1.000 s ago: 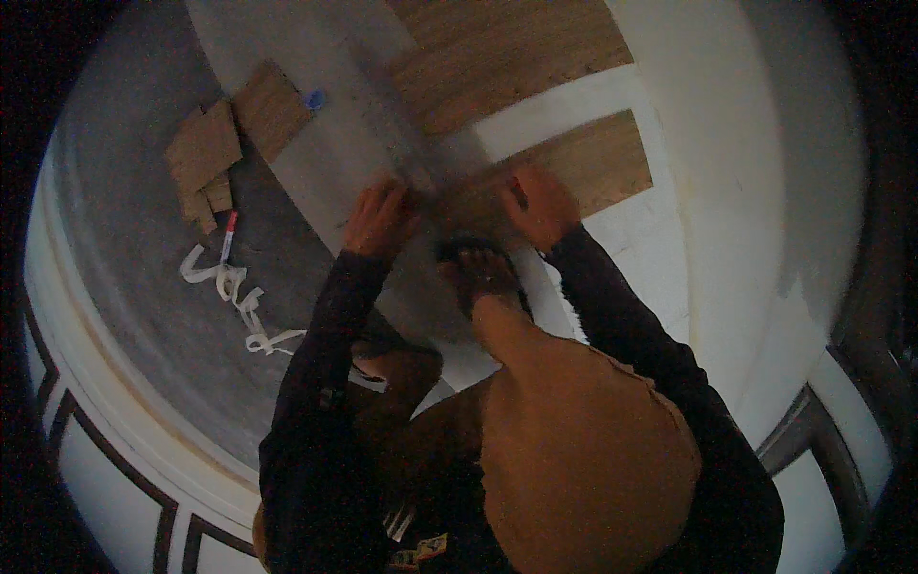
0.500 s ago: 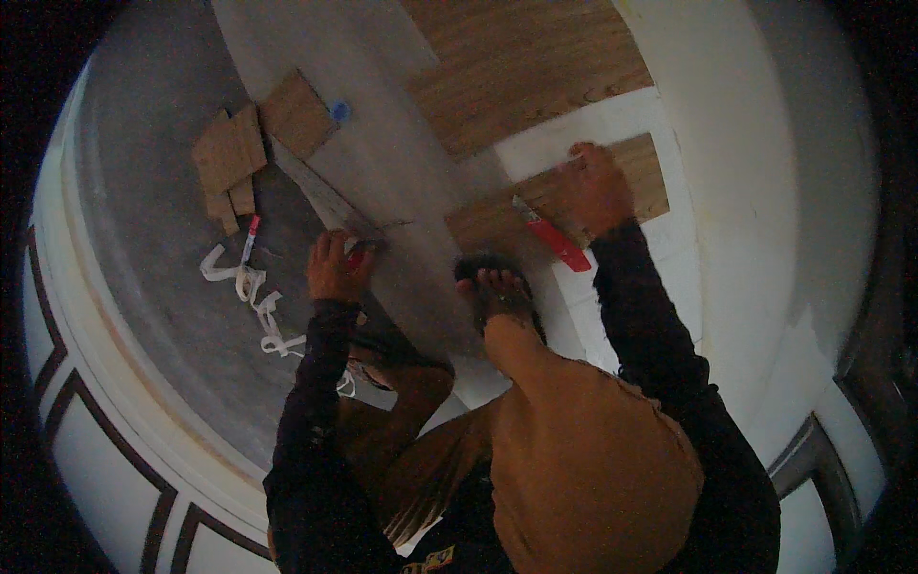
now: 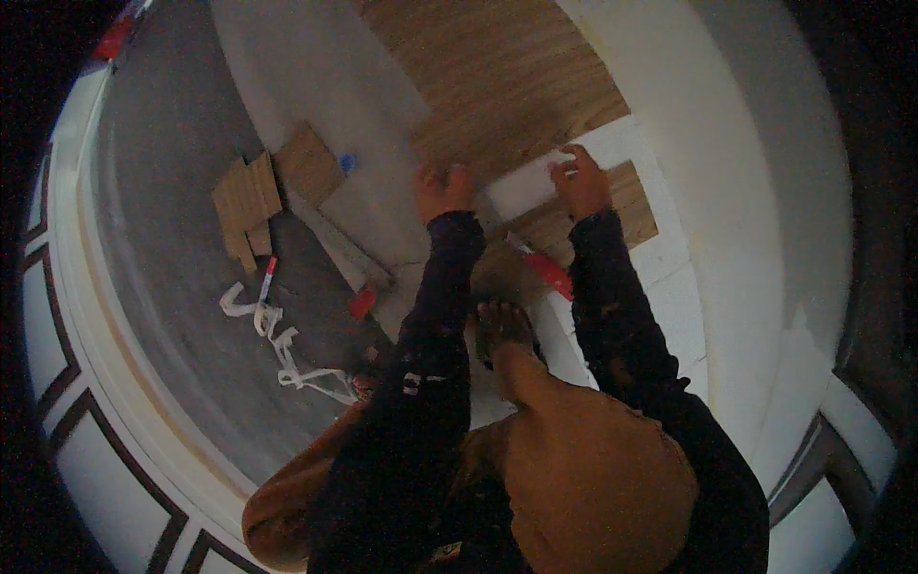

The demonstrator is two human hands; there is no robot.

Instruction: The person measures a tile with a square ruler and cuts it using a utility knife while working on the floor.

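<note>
Looks like positioning wood-grain flooring (image 3: 507, 86), across a white strip (image 3: 519, 196) from a shorter plank (image 3: 631, 206). Holding left hand (image 3: 445, 193) curled near the flooring's edge (blurred, cannot tell of any grip), right hand (image 3: 582, 187) half open, seemingly empty. Probably calls next for firm pressure along that edge, away from the red utility knife (image 3: 547, 272).

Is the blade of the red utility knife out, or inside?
Out: the pale blade projects beyond the red handle, pointing away from the person.

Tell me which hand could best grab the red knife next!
Probably the right hand: it looks nearer the knife, which lies beside the right sleeve. The left hand is farther off.
</note>
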